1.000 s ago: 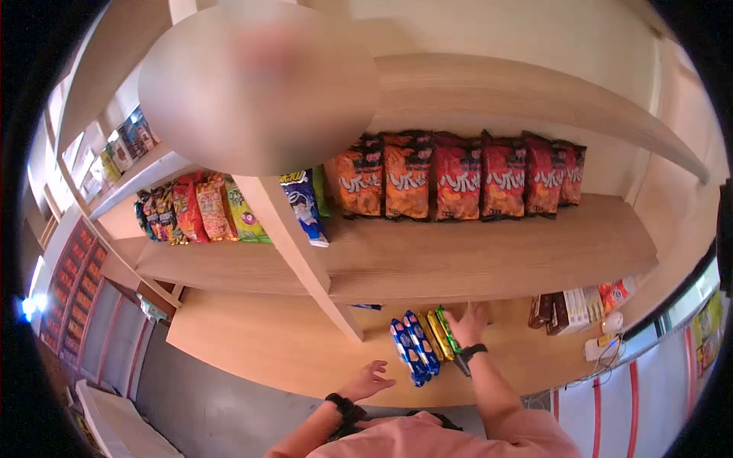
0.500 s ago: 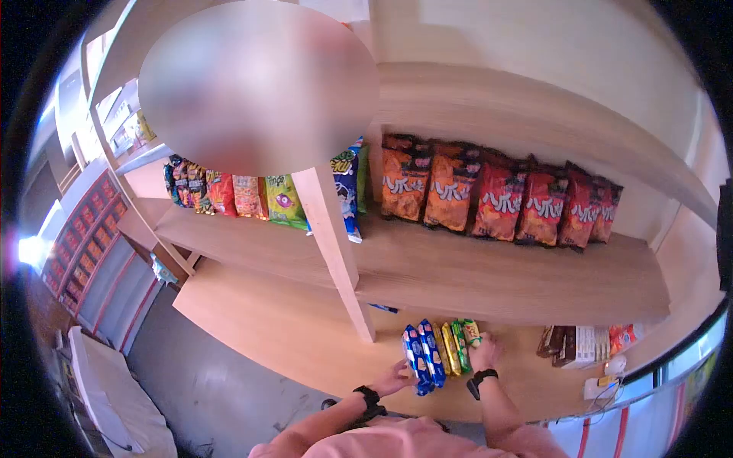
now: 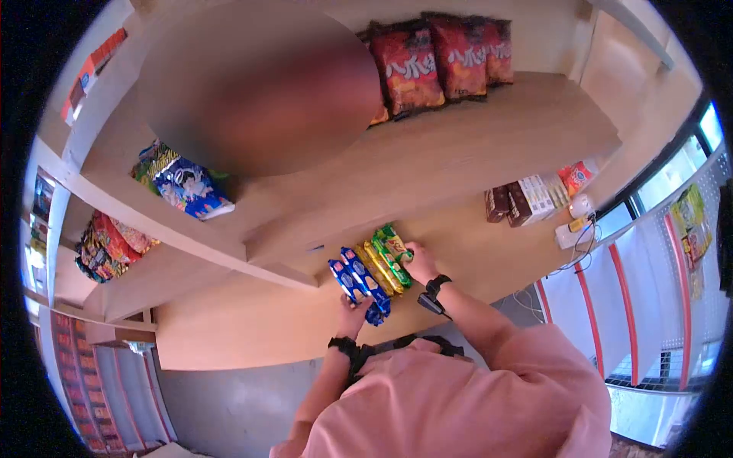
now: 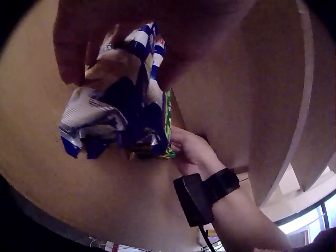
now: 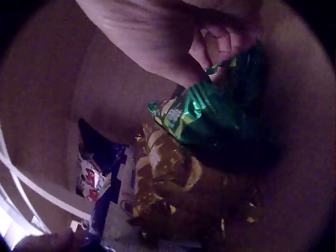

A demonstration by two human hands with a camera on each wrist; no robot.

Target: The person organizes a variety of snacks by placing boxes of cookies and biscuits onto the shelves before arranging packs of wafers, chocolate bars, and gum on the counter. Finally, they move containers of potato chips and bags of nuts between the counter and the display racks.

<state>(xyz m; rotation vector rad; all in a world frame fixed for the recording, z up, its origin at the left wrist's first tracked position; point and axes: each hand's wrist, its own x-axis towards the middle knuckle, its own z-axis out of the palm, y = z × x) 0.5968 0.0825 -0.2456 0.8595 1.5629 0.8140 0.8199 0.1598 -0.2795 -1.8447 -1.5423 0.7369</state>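
Both ends look steadied. Left hand [image 3: 352, 316] grips blue packs [image 3: 369, 283], fingers curled; right hand [image 3: 421, 263] pinches a green pack [image 5: 223, 121].

Blue packets [image 3: 359, 284] showing glossy, crinkled plastic film. Green packet [image 5: 210, 113] gleaming, thin foil-like wrapper creasing. Yellow packets [image 3: 379, 267] catching light, shiny and wrinkled. Worktop [image 3: 229, 324] looking like pale wood, smooth, low sheen. Shelf [image 3: 427, 153] showing wood grain, matt. Pink sleeve [image 3: 534, 359] reading as soft matt cloth. Wristband [image 4: 220, 187] looking dark, dull.
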